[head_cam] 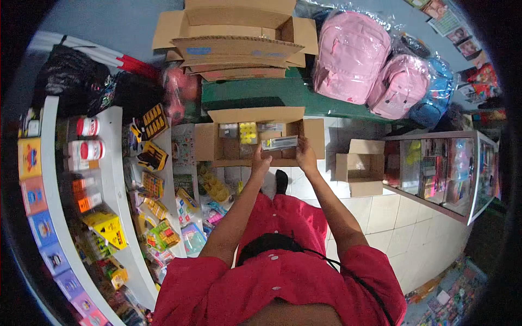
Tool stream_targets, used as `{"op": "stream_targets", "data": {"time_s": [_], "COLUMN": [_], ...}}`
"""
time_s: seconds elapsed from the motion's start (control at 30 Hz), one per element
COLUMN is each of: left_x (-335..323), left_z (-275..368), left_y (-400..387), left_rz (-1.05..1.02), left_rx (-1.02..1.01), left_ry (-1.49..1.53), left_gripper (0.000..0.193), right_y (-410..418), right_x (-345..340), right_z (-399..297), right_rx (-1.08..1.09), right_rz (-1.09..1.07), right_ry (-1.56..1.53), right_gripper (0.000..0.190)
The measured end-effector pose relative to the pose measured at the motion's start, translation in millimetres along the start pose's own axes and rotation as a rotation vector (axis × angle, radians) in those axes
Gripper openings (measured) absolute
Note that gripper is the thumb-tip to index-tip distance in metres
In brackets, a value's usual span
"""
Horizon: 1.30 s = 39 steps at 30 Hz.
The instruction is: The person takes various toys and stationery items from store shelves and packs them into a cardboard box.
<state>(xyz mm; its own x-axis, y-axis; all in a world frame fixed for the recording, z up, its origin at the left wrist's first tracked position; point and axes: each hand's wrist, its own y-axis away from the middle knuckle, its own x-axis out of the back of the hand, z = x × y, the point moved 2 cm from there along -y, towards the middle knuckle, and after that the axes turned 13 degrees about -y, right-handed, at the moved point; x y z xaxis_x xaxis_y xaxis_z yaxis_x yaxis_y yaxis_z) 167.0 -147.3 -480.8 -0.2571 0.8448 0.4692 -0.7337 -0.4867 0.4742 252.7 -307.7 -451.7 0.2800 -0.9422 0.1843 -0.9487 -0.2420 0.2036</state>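
Note:
Both my hands hold a flat, clear-topped pack (279, 143) level over an open cardboard box (261, 114). My left hand (261, 161) grips its left end, and my right hand (306, 155) its right end. What the pack contains is too blurred to tell. Inside the box lie a pack of round yellow items (248, 133), a greyish clear pack (228, 131) to its left and another clear pack (270, 127) to its right. The near part of the box's inside is partly hidden by the held pack and my hands.
Shelves of packaged goods (138, 228) stand at the left. Behind the box, a green bench (253, 95) bears large open cartons (244, 49) and plastic-wrapped pink backpacks (352, 57). A small open carton (361, 167) and a glass display case (436, 173) stand at the right.

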Motion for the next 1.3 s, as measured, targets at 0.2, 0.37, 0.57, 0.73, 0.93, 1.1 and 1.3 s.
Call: {"op": "stream_targets", "data": {"time_s": [0.2, 0.37, 0.57, 0.73, 0.93, 1.1, 1.3], "left_x": [-19, -29, -52, -60, -63, -71, -73], "left_z": [-16, 2, -5, -22, -22, -8, -7], "left_y": [-38, -74, -134, -151, -159, -152, -131], "left_rz": [-0.234, -0.233, -0.253, -0.339, -0.363, -0.237, -0.229], "left_rx": [0.202, 0.254, 0.168, 0.224, 0.264, 0.103, 0.112], "left_ry": [-0.070, -0.202, -0.511, -0.543, -0.646, -0.836, -0.715], "left_gripper": [0.071, 0.074, 0.084, 0.088, 0.085, 0.084, 0.074], "right_y": [-40, -62, -86, -101, -113, -113, -106], "right_x": [-21, -37, -65, -78, -85, -81, -81], "right_z": [66, 80, 89, 111, 121, 116, 140], "right_rx": [-0.090, -0.151, -0.207, -0.190, -0.314, -0.374, -0.320], "right_rz": [0.017, -0.004, 0.147, 0.170, 0.112, 0.047, 0.090], "right_ry": [0.008, 0.063, 0.058, -0.015, 0.056, 0.054, 0.053], "right_gripper": [0.039, 0.042, 0.053, 0.065, 0.083, 0.082, 0.076]}}
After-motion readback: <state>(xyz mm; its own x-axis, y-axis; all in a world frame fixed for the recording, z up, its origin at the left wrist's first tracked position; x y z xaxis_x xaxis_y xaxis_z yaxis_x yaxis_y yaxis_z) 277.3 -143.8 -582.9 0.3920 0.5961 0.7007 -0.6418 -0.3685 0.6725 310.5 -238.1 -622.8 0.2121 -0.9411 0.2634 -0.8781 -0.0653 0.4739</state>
